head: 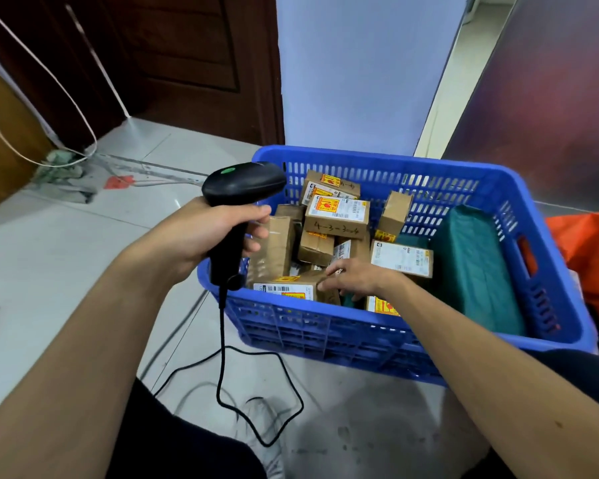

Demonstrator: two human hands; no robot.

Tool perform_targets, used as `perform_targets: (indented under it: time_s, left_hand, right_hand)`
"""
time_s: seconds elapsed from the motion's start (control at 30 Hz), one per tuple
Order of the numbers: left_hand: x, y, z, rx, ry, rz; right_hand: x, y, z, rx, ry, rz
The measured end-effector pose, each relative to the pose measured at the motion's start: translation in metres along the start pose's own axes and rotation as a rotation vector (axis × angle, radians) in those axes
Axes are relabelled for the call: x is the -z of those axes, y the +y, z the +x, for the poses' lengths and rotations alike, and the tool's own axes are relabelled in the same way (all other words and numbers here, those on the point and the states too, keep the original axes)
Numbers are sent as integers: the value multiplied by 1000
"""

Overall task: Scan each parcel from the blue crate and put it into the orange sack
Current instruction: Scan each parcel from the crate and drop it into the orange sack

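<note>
Handwriting and printed labels on the parcels in the crate

A brown cardboard box [337, 216] near the middle of the blue crate [388, 344] bears the handwritten marker number "4-3-3", followed by digits that look like "04" but cannot be told for certain. The box behind it [330, 187] also carries a handwritten mark, too faint to read. Several boxes have white shipping labels with barcodes and yellow-and-red stickers; their print is too small to read. The same holds for the label on the front box [293, 290].
</note>
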State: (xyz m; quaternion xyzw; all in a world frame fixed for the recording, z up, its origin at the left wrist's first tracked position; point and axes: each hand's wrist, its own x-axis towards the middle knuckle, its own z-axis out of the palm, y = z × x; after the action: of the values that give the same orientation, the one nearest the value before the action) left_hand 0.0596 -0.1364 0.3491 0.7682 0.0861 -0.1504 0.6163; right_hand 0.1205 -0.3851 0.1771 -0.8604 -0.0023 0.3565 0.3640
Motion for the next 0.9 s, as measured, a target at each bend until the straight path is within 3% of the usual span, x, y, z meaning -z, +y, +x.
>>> perform_targets:
  time_s: [0.4, 0.9]
  left_hand:
    - [-19, 7, 22, 0, -29, 11]
    - [-20, 15, 13, -34, 28, -9]
  right_hand:
    - [-11, -4, 20, 17, -27, 106]
    - [55, -3, -45, 104, 275, 321]
